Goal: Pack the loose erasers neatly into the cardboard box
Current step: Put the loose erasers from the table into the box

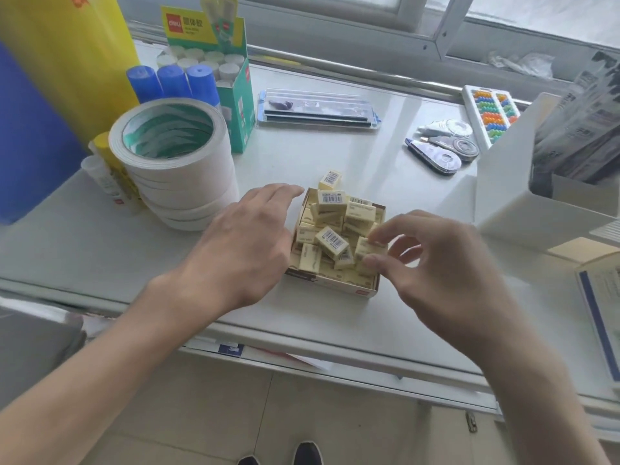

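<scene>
On the pale surface, the cardboard box is heaped with jumbled erasers; one stray eraser lies just beyond it. An eraser at its right edge is pinched by the right hand; the left hand is held flat beside the left wall. The heap could be toppled over the rim by a nudge. Lower layers are hidden.

The wearer, as I see them from here
Left hand and right hand bare, forearms uncovered to the frame edge; black shoes, rounded toes only.
</scene>
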Demonstrator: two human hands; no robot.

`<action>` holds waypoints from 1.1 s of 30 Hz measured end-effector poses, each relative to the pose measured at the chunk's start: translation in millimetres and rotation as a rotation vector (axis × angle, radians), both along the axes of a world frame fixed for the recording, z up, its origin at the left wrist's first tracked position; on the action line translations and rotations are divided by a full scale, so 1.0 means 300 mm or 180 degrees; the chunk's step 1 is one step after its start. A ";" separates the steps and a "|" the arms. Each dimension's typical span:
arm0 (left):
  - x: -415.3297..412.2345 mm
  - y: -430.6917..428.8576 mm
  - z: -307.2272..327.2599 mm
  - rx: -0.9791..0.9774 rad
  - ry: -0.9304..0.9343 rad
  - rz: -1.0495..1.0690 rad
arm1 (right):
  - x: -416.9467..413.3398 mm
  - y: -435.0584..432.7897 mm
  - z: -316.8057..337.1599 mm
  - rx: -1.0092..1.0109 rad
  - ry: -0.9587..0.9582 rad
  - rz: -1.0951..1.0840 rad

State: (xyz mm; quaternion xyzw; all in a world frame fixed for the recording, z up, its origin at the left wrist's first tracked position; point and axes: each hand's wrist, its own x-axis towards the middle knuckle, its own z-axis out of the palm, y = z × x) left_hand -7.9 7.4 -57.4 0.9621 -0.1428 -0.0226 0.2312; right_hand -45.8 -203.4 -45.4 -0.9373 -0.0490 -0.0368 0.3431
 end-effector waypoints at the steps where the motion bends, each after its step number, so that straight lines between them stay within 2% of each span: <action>1: -0.007 -0.001 -0.002 0.0001 0.0005 0.0009 | -0.004 -0.001 -0.005 -0.0039 0.0027 0.0016; 6: -0.007 -0.006 -0.007 -0.0108 0.0046 0.0018 | 0.036 -0.021 0.057 0.0142 -0.0003 -0.0079; 10: 0.063 -0.032 -0.014 -0.0274 0.0135 0.0122 | 0.210 -0.031 0.098 0.0347 -0.0164 -0.0083; 15: 0.176 -0.066 -0.007 -0.0260 0.0086 0.0345 | 0.437 0.015 0.026 -0.0160 0.0683 0.0729; 17: 0.202 -0.072 -0.009 -0.0192 0.0099 0.0378 | 0.479 0.033 0.000 -0.0364 0.0818 0.0942; 21: 0.211 -0.073 -0.010 -0.0127 0.0140 0.0374 | 0.504 0.034 -0.028 -0.0473 0.0737 0.0925; 25: 0.186 -0.066 -0.007 -0.0125 0.0127 0.0350 | 0.465 0.012 -0.014 -0.0258 0.0420 0.0527; 33: 0.126 -0.047 -0.001 -0.0167 0.0131 0.0289 | 0.151 0.062 0.078 0.0113 -0.0442 0.0021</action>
